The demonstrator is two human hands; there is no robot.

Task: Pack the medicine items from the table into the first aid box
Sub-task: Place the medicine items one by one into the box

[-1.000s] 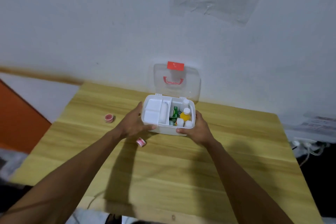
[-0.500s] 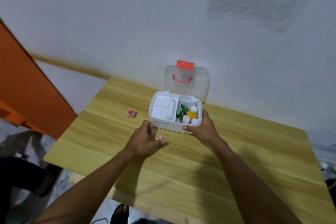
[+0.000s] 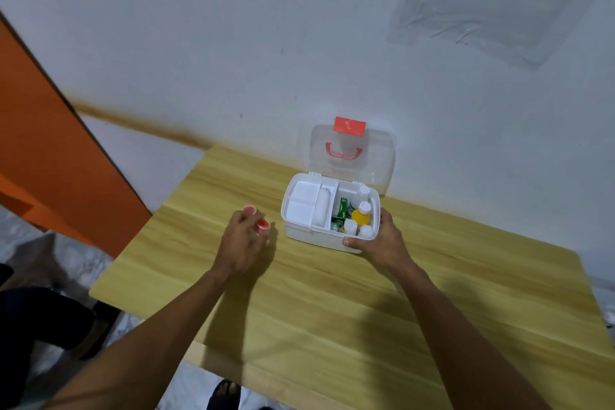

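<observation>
The white first aid box (image 3: 301, 234) stands open on the wooden table (image 3: 349, 303), its clear lid (image 3: 372, 156) with a red handle leaning back toward the wall. Inside are a white tray on the left, a green packet (image 3: 342, 211), a yellow bottle (image 3: 361, 215) and several small white bottles. My right hand (image 3: 382, 238) grips the box's front right corner. My left hand (image 3: 244, 241), left of the box, holds a small red-and-white jar (image 3: 263, 226) in its fingers. A second small red jar (image 3: 249, 209) sits on the table just beyond the fingertips.
The table stands against a pale wall. An orange panel (image 3: 50, 156) rises at the left. The table's left edge drops to a grey floor, where a dark shape and a foot (image 3: 224, 393) show near the front edge.
My left hand picked the small jar up from in front of the box and moved left toward the second jar. The view swung left. The right hand stayed on the box.
</observation>
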